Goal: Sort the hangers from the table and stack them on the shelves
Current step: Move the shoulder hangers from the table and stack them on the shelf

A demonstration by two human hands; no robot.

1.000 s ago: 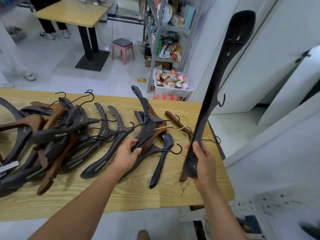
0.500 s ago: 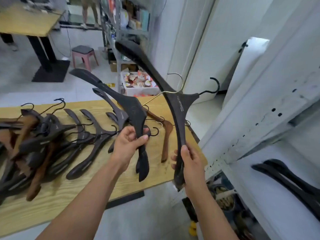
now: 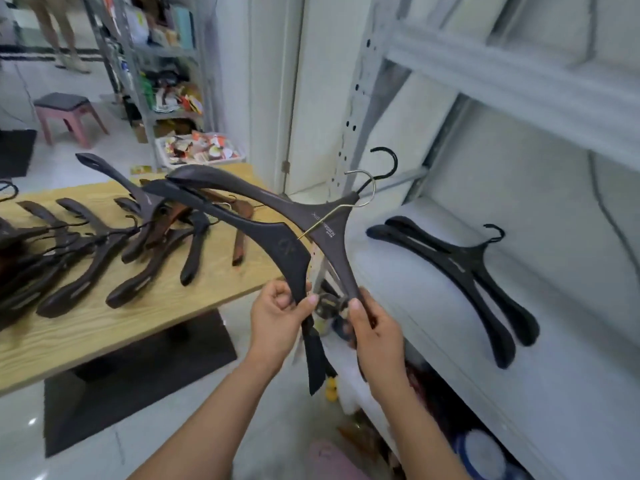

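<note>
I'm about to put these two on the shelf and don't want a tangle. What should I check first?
1. Grip of left hand on gold-hook hanger: ok, fingers curled round its lower arm.
2. Grip of right hand on black-hook hanger: ok, held near its end.
3. Held hangers free of each other: cannot tell; the gold hook crosses the other's neck.
4. Bare room on shelf beside the stacked hangers: ok.
5. Colour match with that stack: ok, all dark.
</note>
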